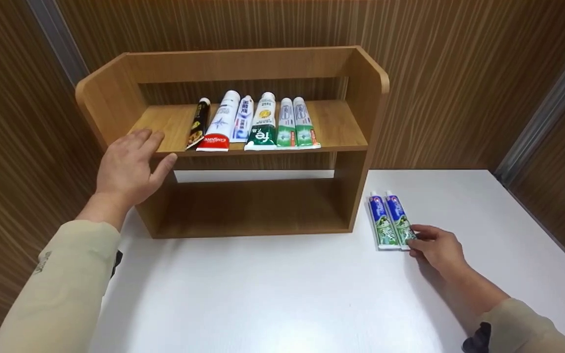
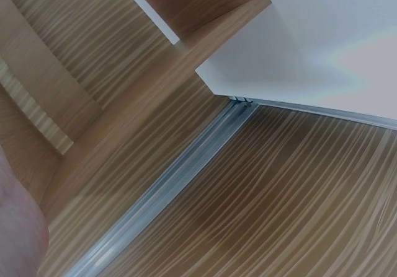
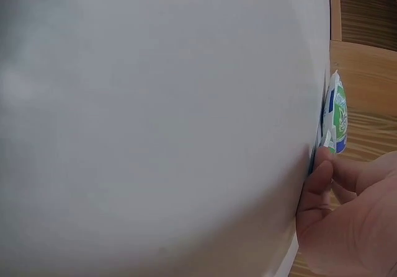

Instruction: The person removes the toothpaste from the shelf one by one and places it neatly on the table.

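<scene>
My left hand point(image 1: 128, 164) rests on the front left edge of the wooden shelf's upper board point(image 1: 169, 125), fingers spread; only part of this hand point(image 2: 18, 227) enters the left wrist view. On the white table, right of the shelf, two blue-and-green toothpaste tubes lie side by side, caps pointing away. With thumb and fingers my right hand point(image 1: 439, 250) pinches the flat end of the right-hand toothpaste tube point(image 1: 400, 220). The other toothpaste tube point(image 1: 383, 223) lies directly to its left. In the right wrist view, the fingertips point(image 3: 322, 159) are at the tube's end.
Several tubes stand in a row on the upper board: a black tube point(image 1: 198, 122), a red-and-white Colgate tube point(image 1: 221, 122), a blue-and-white one point(image 1: 243, 120), a green-and-white one point(image 1: 264, 122) and two slim green ones. Below is the lower compartment point(image 1: 253, 206). Wood-patterned walls enclose the table point(image 1: 263, 289).
</scene>
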### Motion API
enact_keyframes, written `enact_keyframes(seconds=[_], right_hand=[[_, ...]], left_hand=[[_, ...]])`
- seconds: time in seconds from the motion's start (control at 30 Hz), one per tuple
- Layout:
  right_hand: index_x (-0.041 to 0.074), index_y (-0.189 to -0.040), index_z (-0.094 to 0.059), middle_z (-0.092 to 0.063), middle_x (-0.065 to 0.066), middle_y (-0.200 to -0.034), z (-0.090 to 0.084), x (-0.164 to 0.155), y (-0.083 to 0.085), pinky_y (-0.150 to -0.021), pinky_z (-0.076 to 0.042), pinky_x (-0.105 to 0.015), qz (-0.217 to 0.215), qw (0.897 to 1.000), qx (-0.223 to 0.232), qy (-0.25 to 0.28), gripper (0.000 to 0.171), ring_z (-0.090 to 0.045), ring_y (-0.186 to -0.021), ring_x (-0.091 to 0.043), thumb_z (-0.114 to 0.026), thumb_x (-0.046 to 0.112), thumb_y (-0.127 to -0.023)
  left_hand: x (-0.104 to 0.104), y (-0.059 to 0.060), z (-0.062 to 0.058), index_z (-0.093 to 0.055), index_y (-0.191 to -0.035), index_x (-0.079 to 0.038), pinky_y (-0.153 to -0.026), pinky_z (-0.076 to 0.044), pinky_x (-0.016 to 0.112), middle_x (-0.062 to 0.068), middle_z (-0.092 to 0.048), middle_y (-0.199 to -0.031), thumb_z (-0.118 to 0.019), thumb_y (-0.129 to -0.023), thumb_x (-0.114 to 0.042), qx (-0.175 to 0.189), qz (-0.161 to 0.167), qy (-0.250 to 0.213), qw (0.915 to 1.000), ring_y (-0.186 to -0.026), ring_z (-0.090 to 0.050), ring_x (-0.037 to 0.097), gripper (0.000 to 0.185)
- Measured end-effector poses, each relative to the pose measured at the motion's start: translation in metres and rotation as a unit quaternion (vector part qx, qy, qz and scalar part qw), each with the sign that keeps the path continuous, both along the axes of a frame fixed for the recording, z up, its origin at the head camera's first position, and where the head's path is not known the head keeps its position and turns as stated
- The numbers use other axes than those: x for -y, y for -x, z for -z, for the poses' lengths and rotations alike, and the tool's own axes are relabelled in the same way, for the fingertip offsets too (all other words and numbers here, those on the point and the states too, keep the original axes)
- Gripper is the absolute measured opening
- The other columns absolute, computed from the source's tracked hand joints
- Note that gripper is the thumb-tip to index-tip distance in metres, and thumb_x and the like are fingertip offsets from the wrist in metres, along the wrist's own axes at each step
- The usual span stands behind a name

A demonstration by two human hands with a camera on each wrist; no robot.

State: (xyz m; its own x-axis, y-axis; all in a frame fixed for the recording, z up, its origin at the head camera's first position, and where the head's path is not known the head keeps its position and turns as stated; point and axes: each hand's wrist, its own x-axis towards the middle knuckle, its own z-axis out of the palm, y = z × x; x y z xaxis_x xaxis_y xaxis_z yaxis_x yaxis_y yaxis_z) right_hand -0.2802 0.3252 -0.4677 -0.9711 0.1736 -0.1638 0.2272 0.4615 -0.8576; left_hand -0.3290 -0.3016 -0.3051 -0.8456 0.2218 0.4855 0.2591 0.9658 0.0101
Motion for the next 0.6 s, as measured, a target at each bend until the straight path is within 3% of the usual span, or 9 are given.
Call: enact_keyframes(seconds=[0.2,0.4,0.6], right_hand=[[-0.001,-0.157,-0.047,-0.050,-0.032,-0.149,-0.010,0.003,-0.007,-0.074,-0.060,-0.022,0.012,0.999,-0.020,-0.026,0.062,-0.072,-0.089,-0.014,-0.069,0.020,-0.103],[0.006,-0.156,-0.052,-0.061,-0.026,-0.143,-0.036,0.025,-0.018,-0.074,-0.059,-0.017,0.020,0.991,-0.106,-0.072,0.057,-0.072,-0.111,-0.035,-0.065,0.031,-0.107],[0.012,-0.154,-0.056,-0.067,-0.019,-0.138,-0.066,0.055,-0.029,-0.079,-0.049,-0.004,0.013,0.980,-0.181,-0.085,0.056,-0.066,-0.121,-0.038,-0.065,0.039,-0.106]], left_hand=[[-0.001,0.000,0.000,-0.050,-0.157,-0.009,-0.125,-0.027,0.060,0.024,-0.047,-0.160,-0.044,-0.108,-0.060,-0.001,0.000,-0.002,1.0000,-0.149,-0.041,0.044,0.071],[0.000,0.000,0.000,-0.049,-0.158,-0.009,-0.125,-0.027,0.060,0.024,-0.046,-0.160,-0.042,-0.108,-0.061,0.000,-0.004,0.000,1.0000,-0.149,-0.041,0.045,0.072],[0.000,-0.001,0.000,-0.048,-0.159,-0.009,-0.126,-0.027,0.060,0.024,-0.045,-0.161,-0.042,-0.108,-0.061,0.004,-0.006,0.001,1.0000,-0.149,-0.040,0.045,0.073]])
